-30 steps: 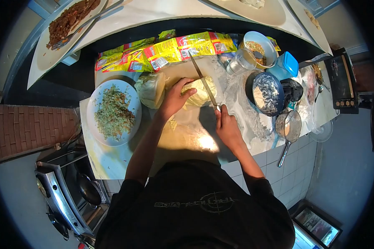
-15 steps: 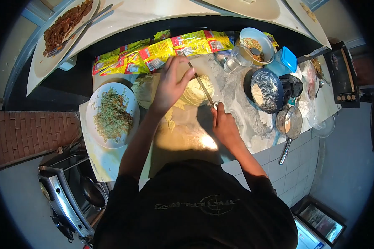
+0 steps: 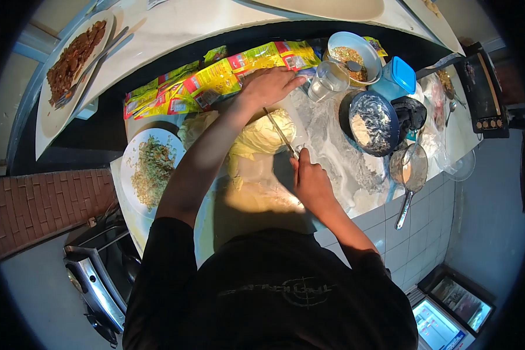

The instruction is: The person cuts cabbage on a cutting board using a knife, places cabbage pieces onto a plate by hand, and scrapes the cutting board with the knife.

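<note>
My right hand [image 3: 315, 182] is closed round the handle of a knife [image 3: 281, 132], its blade pointing away to the upper left over a pale yellow cabbage [image 3: 258, 140]. Whether the edge touches the leaves, I cannot tell. Beyond the cabbage, my left hand [image 3: 270, 86] lies open with fingers stretched to the right, beside a strip of yellow and red packets [image 3: 213, 80]. A second pale cabbage piece [image 3: 193, 128] is partly covered by my left forearm. Loose leaf bits lie on the board [image 3: 256, 185] in front.
At the left, a white plate [image 3: 135, 142] holds shredded vegetables. To the right stand a clear glass [image 3: 328, 83], a light blue bowl [image 3: 372, 53], a blue lidded tub [image 3: 398, 80], a dark floury bowl [image 3: 386, 129] and a strainer [image 3: 413, 169]. A raised shelf [image 3: 175, 29] runs behind.
My left hand has moved away from above the cabbage and knife tip, forward and right toward the packets. My right hand still grips the knife, slightly lower and to the left.
</note>
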`<state>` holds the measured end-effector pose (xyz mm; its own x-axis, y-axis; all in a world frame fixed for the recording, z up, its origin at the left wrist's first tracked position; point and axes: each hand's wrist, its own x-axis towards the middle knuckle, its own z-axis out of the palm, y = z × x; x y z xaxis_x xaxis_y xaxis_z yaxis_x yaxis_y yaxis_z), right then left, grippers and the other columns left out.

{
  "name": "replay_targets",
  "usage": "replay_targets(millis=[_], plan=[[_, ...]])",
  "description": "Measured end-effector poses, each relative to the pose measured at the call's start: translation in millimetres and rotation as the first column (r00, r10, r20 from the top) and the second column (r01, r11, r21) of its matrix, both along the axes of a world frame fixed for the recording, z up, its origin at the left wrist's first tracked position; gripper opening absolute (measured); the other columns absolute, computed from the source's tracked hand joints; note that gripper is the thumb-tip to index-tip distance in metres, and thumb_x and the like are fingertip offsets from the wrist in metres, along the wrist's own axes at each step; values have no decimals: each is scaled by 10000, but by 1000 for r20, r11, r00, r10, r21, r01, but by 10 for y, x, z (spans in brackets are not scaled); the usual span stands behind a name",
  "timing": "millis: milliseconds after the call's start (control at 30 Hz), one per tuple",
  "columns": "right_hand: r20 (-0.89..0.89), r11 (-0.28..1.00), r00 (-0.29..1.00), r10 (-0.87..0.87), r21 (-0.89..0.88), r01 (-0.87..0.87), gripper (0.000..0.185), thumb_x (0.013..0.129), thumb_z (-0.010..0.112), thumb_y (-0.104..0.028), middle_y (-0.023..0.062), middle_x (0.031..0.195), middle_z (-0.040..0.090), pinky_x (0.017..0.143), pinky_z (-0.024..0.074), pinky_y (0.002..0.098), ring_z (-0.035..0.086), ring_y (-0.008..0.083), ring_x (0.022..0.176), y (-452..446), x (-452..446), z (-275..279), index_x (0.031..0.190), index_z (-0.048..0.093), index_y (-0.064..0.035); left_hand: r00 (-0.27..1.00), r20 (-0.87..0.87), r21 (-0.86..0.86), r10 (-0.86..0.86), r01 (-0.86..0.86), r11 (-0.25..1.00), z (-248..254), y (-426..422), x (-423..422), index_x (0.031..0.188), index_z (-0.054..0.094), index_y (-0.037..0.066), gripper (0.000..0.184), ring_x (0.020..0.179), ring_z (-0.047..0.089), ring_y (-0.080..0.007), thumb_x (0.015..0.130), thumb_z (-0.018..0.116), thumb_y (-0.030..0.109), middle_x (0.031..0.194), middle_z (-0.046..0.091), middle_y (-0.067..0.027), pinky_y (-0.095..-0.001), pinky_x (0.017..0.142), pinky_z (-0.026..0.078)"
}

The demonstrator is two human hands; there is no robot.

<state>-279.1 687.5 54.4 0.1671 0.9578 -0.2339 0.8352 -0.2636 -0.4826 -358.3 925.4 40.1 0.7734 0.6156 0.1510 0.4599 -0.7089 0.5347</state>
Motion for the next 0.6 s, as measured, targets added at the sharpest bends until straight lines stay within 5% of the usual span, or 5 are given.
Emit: replay_targets(millis=[600], plan=[[-4,999,1000,11,-50,-11,273,1012,459,-257,288,629,612,535,509,564,630,481,611,17,41,-33,1021,409,11,988,-29,34,149,-148,988,-27,-107,-7,1026,685,74,502,973,638,-344,1014,356,453,1021,688,-157,-465,855,496]])
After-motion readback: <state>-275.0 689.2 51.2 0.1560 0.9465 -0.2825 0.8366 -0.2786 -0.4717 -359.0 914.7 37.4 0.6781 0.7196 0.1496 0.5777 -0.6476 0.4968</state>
